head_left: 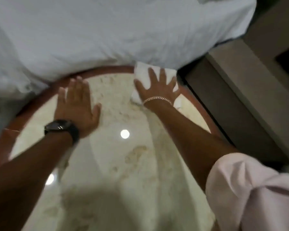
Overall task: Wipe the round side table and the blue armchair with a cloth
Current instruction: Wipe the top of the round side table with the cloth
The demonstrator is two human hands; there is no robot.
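Your right hand (157,87) lies flat with its fingers (151,72) spread, pressing the white cloth (143,73) onto the far rim of the round marble surface (117,160), against the white bedding (107,30). Your left hand (77,104), watch (61,128) on its wrist, rests palm-down beside it, fingers together.
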